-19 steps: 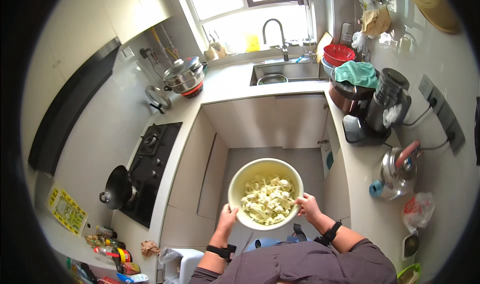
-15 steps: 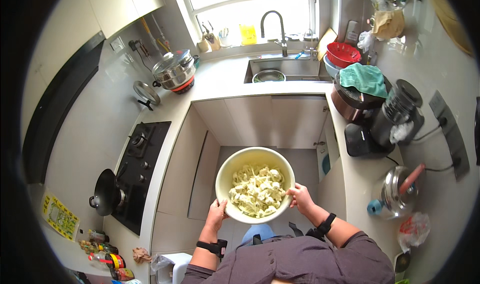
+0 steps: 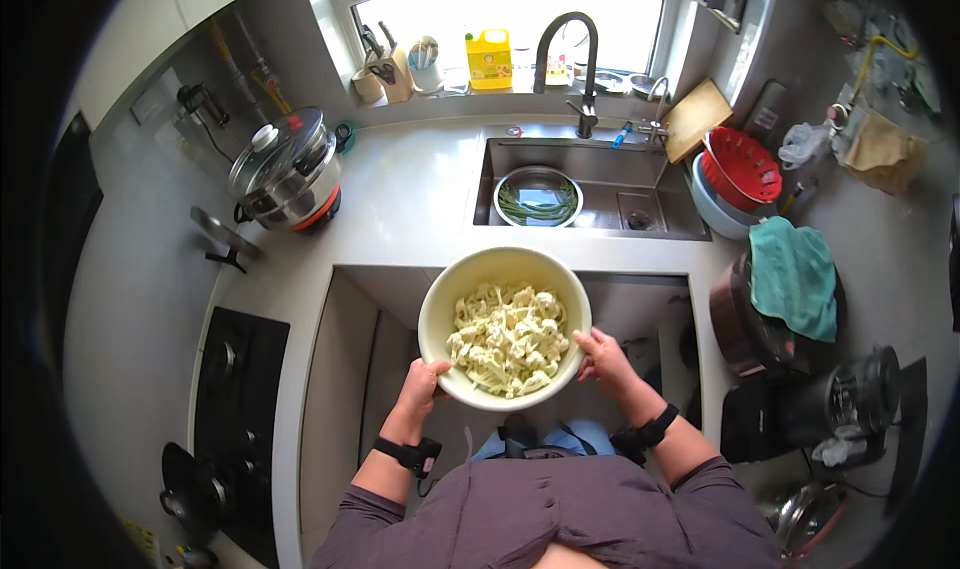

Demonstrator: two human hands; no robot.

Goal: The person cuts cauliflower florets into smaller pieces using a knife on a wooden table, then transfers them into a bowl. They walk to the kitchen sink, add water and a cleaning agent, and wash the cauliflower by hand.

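Note:
A pale yellow bowl (image 3: 436,341) hangs in front of my body, just short of the counter's front edge. Inside it lie many broken pieces of cauliflower (image 3: 510,339). My left hand (image 3: 420,389) grips the bowl's left lower side, its thumb on the rim and its other fingers hidden beneath. On the right side, my right hand (image 3: 603,362) is closed on the rim. Beyond the counter edge, the steel sink (image 3: 620,179) holds a metal basin (image 3: 503,207) with long green vegetables in water.
A black faucet (image 3: 588,69) rises behind the sink. To its right stand a red colander (image 3: 742,166) and a cutting board (image 3: 697,119). A steamer pot (image 3: 290,169) sits on the left counter (image 3: 400,179). The black stove (image 3: 235,409) lies at left, a cooker under a green cloth (image 3: 793,277) at right.
I have come closer to the sink with the bowl still between both hands. The sink, window sill and basin now look larger and nearer.

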